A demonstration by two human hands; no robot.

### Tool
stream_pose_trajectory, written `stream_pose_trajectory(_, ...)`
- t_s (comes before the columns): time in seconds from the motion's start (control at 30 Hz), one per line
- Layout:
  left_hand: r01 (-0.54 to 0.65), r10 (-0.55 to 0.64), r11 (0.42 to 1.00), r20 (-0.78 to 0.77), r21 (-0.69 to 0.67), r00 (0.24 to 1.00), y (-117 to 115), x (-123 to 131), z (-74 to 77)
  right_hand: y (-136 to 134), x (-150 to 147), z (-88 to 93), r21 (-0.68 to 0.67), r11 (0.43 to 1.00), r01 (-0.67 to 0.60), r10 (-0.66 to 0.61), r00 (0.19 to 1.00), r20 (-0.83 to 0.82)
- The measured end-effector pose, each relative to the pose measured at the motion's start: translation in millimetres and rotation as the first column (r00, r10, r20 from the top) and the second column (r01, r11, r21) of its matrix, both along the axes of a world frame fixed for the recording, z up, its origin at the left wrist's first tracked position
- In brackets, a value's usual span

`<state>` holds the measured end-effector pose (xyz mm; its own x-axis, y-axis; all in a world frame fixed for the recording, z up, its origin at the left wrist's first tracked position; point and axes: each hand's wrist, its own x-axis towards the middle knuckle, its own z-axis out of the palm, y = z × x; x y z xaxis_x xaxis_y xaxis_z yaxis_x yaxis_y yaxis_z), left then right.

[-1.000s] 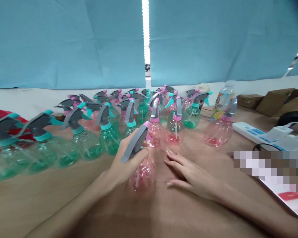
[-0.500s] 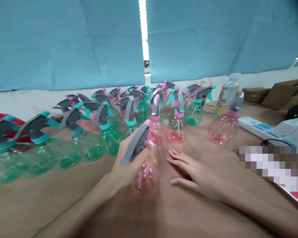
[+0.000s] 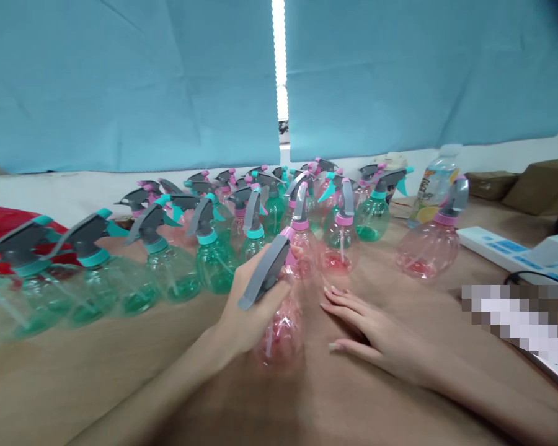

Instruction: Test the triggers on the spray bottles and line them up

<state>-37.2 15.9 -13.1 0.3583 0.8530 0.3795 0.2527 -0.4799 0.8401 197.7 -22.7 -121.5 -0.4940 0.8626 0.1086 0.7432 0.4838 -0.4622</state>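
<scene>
Left hand (image 3: 248, 316) wraps the pink spray bottle (image 3: 281, 331) at its neck, seemingly firmly, best held upright, while the right hand (image 3: 376, 337) lies flat and empty just beside.

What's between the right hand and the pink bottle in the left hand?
Nothing visible. The right hand lies flat on the table just right of the pink bottle, with only bare tabletop between them. The left hand grips the bottle's neck.

We logged a clear pink bottle (image 3: 279, 331) with grey trigger (image 3: 264, 272). Green bottles (image 3: 214, 263) wore teal collars; the curtain (image 3: 134, 80) was blue, the table (image 3: 97, 365) tan.
</scene>
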Motion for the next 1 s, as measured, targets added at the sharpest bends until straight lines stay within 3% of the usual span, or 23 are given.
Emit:
stream_pose_trajectory(0.57,-0.025,0.025,1.000,-0.016,-0.015,1.000,0.4,-0.5,-1.5,-1.4,0.7,-0.3,0.004,1.000,0.007,-0.007,0.999,-0.047)
stream_pose_trajectory(1.0,-0.029,0.032,0.997,-0.040,0.068,0.999,1.3,0.1,-0.9,0.0,3.2,-3.6,0.007,1.000,-0.007,0.007,1.000,-0.022)
